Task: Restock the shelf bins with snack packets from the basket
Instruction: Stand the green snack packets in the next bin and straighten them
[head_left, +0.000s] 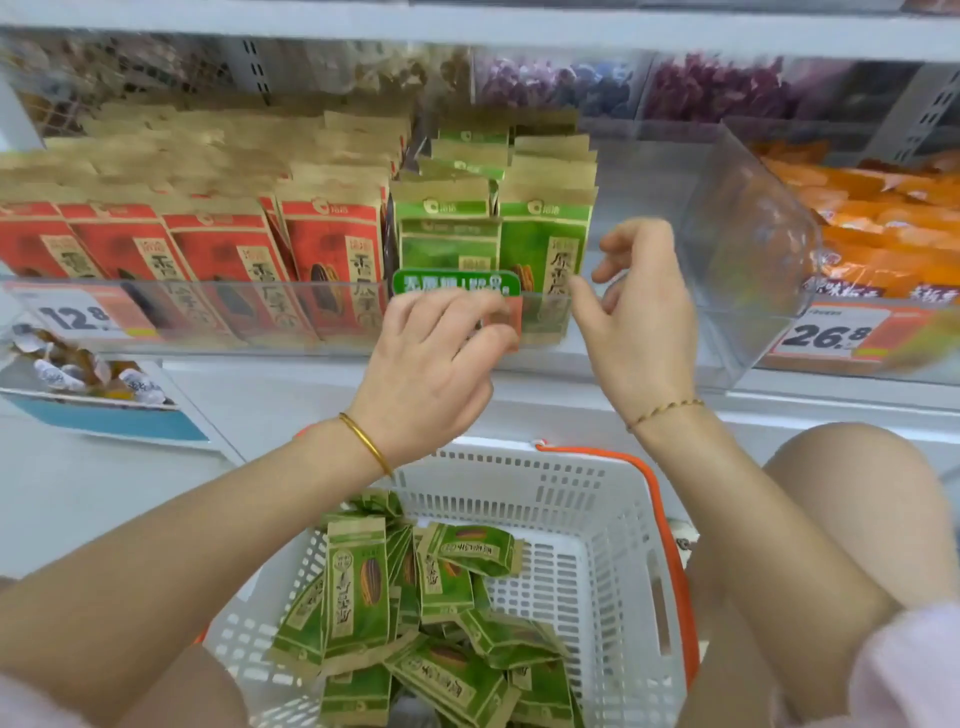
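Observation:
Green snack packets (545, 244) stand upright in a clear shelf bin (208, 312), to the right of rows of red packets (223, 260). My left hand (431, 353) is at the bin's front wall, its loosely curled fingers against a green and red label (457, 283); it holds no packet. My right hand (639, 322) hovers just right of the green packets with relaxed, spread fingers and nothing in it. Below, a white basket (597, 519) with an orange handle holds several loose green packets (363, 587).
Right of the green packets the clear bin (727, 234) has bare room. Further right lie orange packets (883, 234) above a 26.8 price tag (826, 335). A 12.8 price tag (78, 317) and a tray of wrapped sweets (78, 379) are at the left. My knee (857, 493) is beside the basket.

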